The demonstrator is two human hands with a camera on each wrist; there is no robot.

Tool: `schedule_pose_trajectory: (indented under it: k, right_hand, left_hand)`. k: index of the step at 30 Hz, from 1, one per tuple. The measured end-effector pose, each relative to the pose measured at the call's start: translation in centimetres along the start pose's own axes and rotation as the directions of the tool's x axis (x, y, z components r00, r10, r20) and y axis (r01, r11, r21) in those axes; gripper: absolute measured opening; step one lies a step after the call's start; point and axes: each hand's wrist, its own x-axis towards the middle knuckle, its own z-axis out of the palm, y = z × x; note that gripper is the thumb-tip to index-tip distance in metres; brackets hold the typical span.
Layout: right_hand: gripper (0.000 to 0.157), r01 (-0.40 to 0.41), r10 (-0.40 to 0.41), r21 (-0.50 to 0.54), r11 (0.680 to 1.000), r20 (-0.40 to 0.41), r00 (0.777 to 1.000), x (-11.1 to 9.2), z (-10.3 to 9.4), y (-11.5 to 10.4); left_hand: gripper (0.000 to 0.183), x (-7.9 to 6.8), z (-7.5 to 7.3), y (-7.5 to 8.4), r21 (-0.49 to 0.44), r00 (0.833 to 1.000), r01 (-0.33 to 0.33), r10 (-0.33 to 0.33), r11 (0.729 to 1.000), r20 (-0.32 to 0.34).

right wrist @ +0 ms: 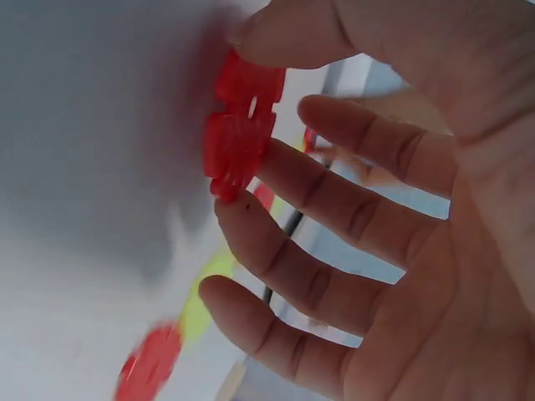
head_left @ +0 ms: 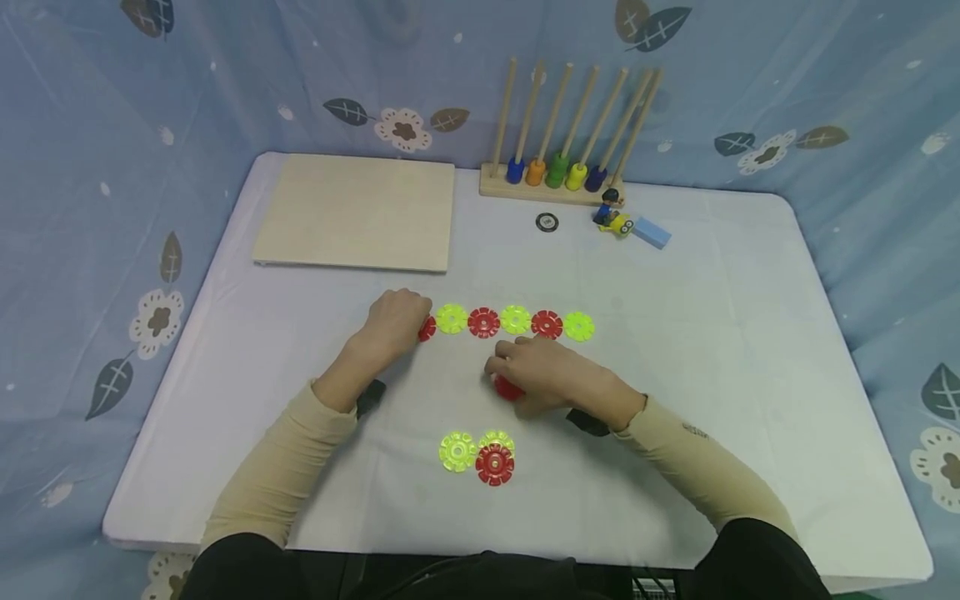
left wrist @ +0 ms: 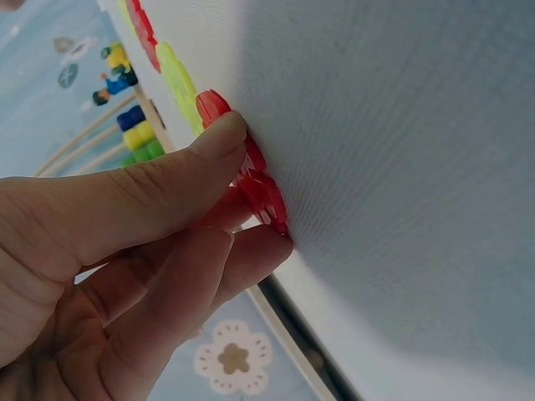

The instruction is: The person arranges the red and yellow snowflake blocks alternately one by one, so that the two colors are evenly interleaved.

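A row of flat toothed discs (head_left: 516, 320), red and yellow-green in turn, lies across the middle of the white table (head_left: 750, 350). My left hand (head_left: 416, 321) pinches the red disc (head_left: 427, 328) at the row's left end; the left wrist view shows my left hand (left wrist: 251, 192) with thumb and fingers on this red disc's (left wrist: 261, 190) rim. Just below the row, my right hand (head_left: 504, 377) grips a loose red disc (head_left: 509, 389). In the right wrist view my right hand (right wrist: 276, 75) holds that loose red disc (right wrist: 238, 134) between thumb and fingers, against the cloth.
Two yellow-green discs (head_left: 457, 452) and a red one (head_left: 494, 465) lie near the front edge. At the back are a wooden board (head_left: 356, 212), a peg rack with coloured beads (head_left: 558, 171), a black token (head_left: 547, 222), a toy figure (head_left: 611, 215) and a blue block (head_left: 650, 232).
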Motion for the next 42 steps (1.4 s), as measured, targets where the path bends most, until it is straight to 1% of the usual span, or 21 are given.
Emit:
schedule_pose_trajectory:
  k: [4,7,10,13,16,22,29,36,39,42]
  right_hand:
    - [0.051,-0.077,0.081,0.073,0.994,-0.059,0.995,-2.1,0.3,2.5]
    - [0.052,-0.158,0.17,0.131,0.979,-0.085,0.982,-3.9,0.6,4.5]
    - [0.055,-0.26,0.277,0.175,0.95,-0.084,0.957,-5.6,0.8,6.3]
    - [0.057,-0.343,0.363,0.197,0.918,-0.072,0.929,-6.8,1.0,8.2]
    - [0.058,-0.39,0.411,0.211,0.896,-0.063,0.909,-7.5,1.0,9.8]
    - [0.055,-0.426,0.449,0.243,0.872,-0.047,0.892,-7.4,1.6,11.6]
    - [0.057,-0.447,0.47,0.26,0.856,-0.03,0.882,-7.1,1.6,12.0]
    - [0.059,-0.434,0.455,0.252,0.865,-0.031,0.89,-7.1,1.5,11.9]
    - [0.058,-0.431,0.454,0.231,0.872,-0.055,0.89,-7.2,1.4,11.7]
    - [0.056,-0.42,0.447,0.21,0.883,-0.097,0.889,-7.2,1.2,11.2]
  left_hand:
    - [0.012,0.0,0.1,-0.1,0.0,1.0,-0.005,0.005,1.0,-0.002]
    - [0.012,0.0,0.1,-0.2,0.003,1.0,-0.008,0.008,1.0,-0.001]
    - [0.012,0.0,0.1,-0.2,0.002,1.0,-0.01,0.01,1.0,0.004]
    - [0.012,0.0,0.0,-0.2,0.001,1.0,-0.009,0.009,1.0,0.008]
    - [0.012,0.1,0.0,-0.3,0.004,1.0,-0.004,0.004,1.0,0.013]
    - [0.012,0.1,0.0,-0.3,-0.003,1.0,-0.008,0.008,1.0,0.018]
    - [0.012,0.1,0.1,-0.3,-0.007,1.0,-0.005,0.006,1.0,0.017]
    - [0.012,0.0,0.0,-0.3,-0.024,1.0,-0.006,0.006,1.0,0.007]
    - [0.012,0.0,0.0,-0.3,-0.028,1.0,-0.01,0.01,1.0,0.002]
    - [0.013,0.1,0.0,-0.3,-0.032,1.0,-0.009,0.009,0.999,0.002]
